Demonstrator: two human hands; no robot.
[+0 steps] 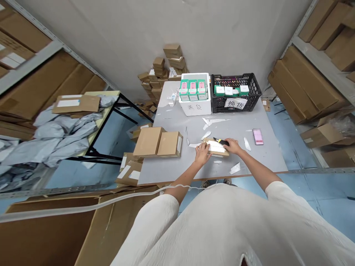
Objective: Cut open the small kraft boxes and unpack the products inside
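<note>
A small cardboard box (222, 153) with a white label on top lies on the grey table (172, 170) in front of me. My left hand (202, 153) rests on the box's left end, its fingers spread. At the right end, my right hand (232, 146) is closed round a black and yellow utility knife (221, 141), whose tip points left over the label. Torn white paper scraps (235, 168) are scattered around the box.
Two brown boxes (148, 142) stand at the table's left. Behind are a white bin (195, 108) and a black crate (235, 105) holding green-and-white boxes. A pink phone-like item (257, 136) lies right. A white cable (111, 201) crosses low in front.
</note>
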